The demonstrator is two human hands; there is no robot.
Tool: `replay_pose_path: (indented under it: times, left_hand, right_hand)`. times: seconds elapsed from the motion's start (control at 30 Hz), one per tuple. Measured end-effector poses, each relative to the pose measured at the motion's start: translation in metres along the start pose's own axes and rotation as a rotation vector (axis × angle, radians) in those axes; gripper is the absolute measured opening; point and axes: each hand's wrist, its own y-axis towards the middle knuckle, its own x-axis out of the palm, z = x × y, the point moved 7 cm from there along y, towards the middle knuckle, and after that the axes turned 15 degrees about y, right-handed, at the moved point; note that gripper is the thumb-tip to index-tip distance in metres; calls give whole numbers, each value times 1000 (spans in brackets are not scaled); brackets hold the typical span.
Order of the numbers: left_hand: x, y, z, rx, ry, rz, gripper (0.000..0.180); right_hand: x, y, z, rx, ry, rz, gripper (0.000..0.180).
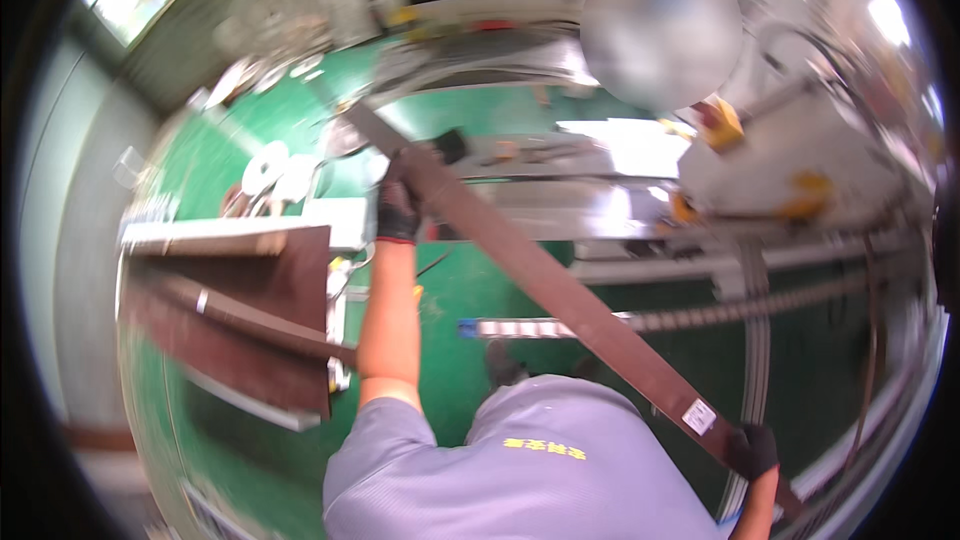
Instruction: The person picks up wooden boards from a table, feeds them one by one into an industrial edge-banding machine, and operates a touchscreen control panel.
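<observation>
A long, flat brown plank runs slantwise across the view, from the upper left down to the lower right. A small white label is stuck near its lower right part. My left hand, in a dark glove, is closed on the plank toward its far end, with that arm stretched forward. Close to my body at the lower right, my right hand, also in a dark glove, grips the near part. The plank is held in the air above the floor. Some fingers are hidden or blurred.
At the left stands a stack of brown boards, with another narrow plank across it. A long metal machine bed lies ahead. A striped rail crosses in front of me. A round pale disc hangs at the upper right.
</observation>
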Motion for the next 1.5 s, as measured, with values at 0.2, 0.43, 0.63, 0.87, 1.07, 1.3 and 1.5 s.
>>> replay_pose_path:
  times: [0.2,0.43,0.63,0.87,1.07,1.3,1.5]
  left_hand:
    - [171,-70,-129,-76,243,18,34]
    - [239,-119,-213,-305,75,-165,31]
    - [235,-35,-221,-225,403,-153,52]
    - [250,-120,-240,-288,413,-373,59]
    - [250,-162,-259,-146,1150,-416,88]
    - [247,-166,-310,-417,904,-454,98]
    - [248,-170,-317,-307,922,-361,93]
  right_hand:
    - [58,4,-38,280,171,-44,53]
    - [117,-52,20,198,103,233,43]
    - [179,-95,79,283,76,179,36]
    - [182,-83,73,260,120,220,30]
    - [199,-52,64,351,3,-83,32]
    - [150,53,-3,125,-42,145,78]
    - [96,220,-143,-350,-163,614,50]
